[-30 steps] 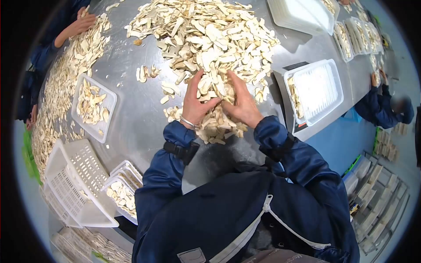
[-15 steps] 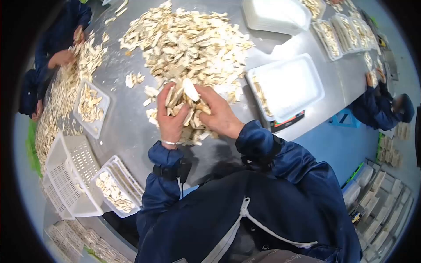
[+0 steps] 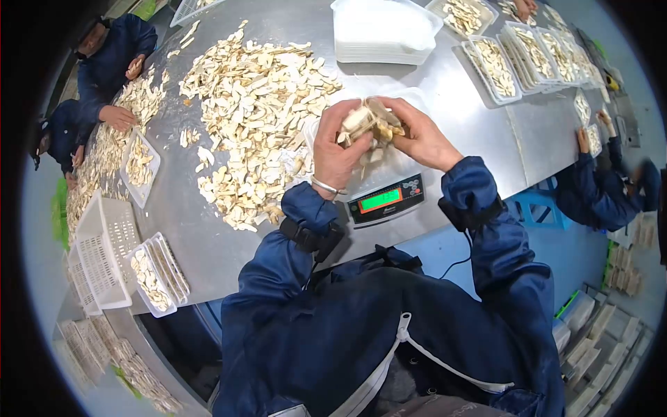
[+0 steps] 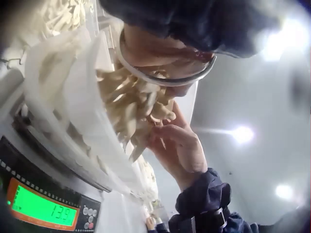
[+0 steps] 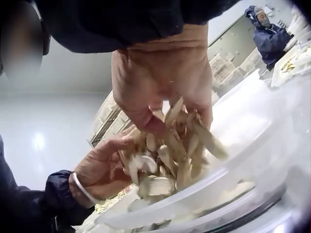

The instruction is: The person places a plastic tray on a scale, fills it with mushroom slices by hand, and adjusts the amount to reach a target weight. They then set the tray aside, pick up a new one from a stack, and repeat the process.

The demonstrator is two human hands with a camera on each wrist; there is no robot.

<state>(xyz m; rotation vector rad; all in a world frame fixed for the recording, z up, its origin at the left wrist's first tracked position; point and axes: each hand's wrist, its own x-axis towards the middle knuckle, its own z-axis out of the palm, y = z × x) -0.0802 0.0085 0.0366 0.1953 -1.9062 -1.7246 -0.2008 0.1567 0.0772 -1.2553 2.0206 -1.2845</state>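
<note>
Between them my left hand (image 3: 337, 149) and right hand (image 3: 425, 135) hold a clump of pale mushroom slices (image 3: 368, 124), fingers curled round it from both sides. The clump is over a translucent white tray (image 4: 92, 107); in the right wrist view slices (image 5: 160, 184) hang just above the tray's rim (image 5: 233, 170). Under the tray is a digital scale (image 3: 389, 208) with a lit green display (image 4: 43, 206). A large heap of mushroom slices (image 3: 250, 118) lies on the metal table to the left of my hands.
A stack of white trays (image 3: 382, 35) stands beyond my hands. Filled trays (image 3: 492, 69) line the far right. On the left are a tray of slices (image 3: 141, 170), a perforated white basket (image 3: 104, 243) and stacked filled trays (image 3: 156, 278). Other people work along the table.
Both hands have lifted a clump of slices from the heap's near edge and carried it right, over the tray on the scale. The head view has shifted right.
</note>
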